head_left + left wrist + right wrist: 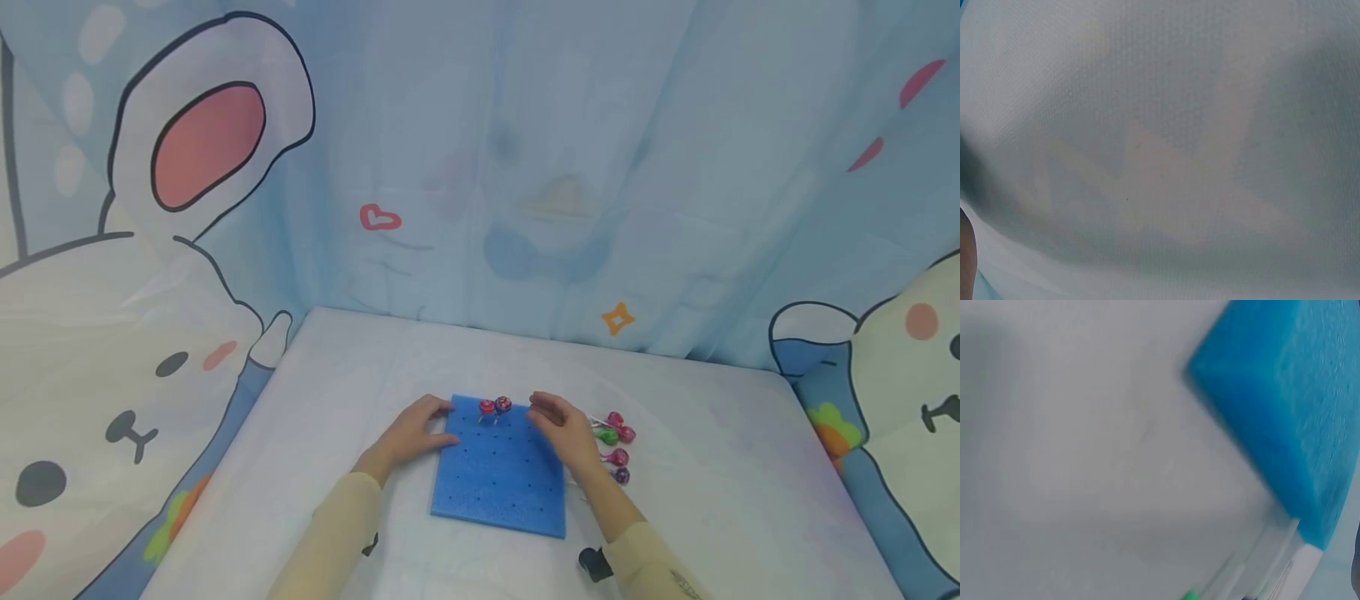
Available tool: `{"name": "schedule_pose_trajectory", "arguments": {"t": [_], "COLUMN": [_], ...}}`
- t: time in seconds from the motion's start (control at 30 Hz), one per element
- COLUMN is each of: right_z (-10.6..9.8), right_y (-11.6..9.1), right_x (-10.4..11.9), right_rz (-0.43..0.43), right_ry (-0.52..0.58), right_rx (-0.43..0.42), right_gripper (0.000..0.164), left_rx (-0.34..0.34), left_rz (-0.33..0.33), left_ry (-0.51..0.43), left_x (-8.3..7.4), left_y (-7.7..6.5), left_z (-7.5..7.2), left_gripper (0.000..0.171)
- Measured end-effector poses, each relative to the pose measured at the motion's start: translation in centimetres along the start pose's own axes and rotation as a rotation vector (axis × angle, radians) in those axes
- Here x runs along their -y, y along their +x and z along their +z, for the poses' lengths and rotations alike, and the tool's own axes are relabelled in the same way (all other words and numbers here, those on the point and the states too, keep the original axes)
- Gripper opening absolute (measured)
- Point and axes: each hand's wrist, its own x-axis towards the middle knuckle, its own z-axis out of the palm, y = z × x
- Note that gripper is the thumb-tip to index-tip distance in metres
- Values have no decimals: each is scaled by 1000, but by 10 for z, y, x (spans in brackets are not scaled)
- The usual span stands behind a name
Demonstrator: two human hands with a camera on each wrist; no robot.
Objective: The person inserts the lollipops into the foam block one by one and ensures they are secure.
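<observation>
A blue foam board (495, 475) with rows of small holes lies on the table. Two lollipops stand in its far part: a red one (487, 407) and a dark one with red and white (503, 405). My left hand (408, 433) rests at the board's left edge, thumb and fingers spread apart. Over the upper right edge is my right hand (567, 433), its fingers loosely bent, with nothing seen in them. Beside it on the right lie several wrapped lollipops, among them a green one (607, 436), a pink one (618, 457) and a purple one (621, 476).
A white cloth (675, 500) covers the table. Behind it hangs a light blue curtain (450, 167) with cartoon figures. In the right wrist view, pale lollipop sticks (1282, 553) lie near the board's side (1260, 425). Mostly white cloth fills the left wrist view.
</observation>
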Motion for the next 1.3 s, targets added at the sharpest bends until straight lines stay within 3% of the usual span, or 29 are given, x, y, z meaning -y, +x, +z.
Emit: {"name": "schedule_pose_trajectory", "arguments": {"t": [0.17,0.4,0.73,1.3], "right_z": [-19,-47,-78,-106], "right_y": [-1,-6,-12,-18], "right_x": [-6,-18,-37,-52], "right_rz": [38,9,75,176], "right_ry": [-17,-105,-150,-206], "right_rx": [-37,-121,-185,-243], "right_gripper": [44,45,49,49], "left_rx": [6,9,10,17], "left_rz": [-6,-20,-30,-28], "left_ry": [15,33,25,22], "left_x": [2,2,2,0], "left_y": [1,1,1,1], "left_z": [1,1,1,0], "left_gripper": [59,59,60,58]}}
